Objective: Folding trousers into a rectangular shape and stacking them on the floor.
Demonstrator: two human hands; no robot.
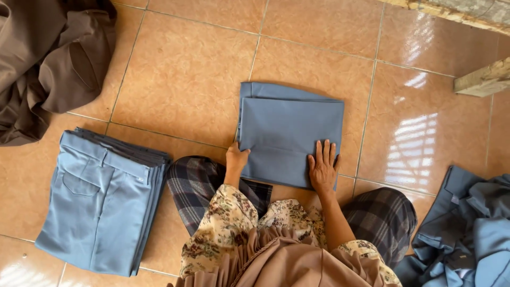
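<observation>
The folded blue trousers (289,133) lay flat on the tiled floor (186,79), right in front of the seated person's knees. The right hand (323,167) was down on them, palm flat, fingers spread, pressing the near right corner. The left hand (235,158) was at the near left edge, fingers curled over it, gripping the cloth. Left of the folded trousers, well apart, sat a neat stack (101,199) of the same blue trousers, a back pocket showing on top. Further left and beyond that, a brown heap (48,58) of cloth was bunched up loose. Right of the folded trousers, past the person's knee, a crumpled blue pile (467,228) lay unfolded. Beyond it, a wooden plank end (483,79) stuck into view.
</observation>
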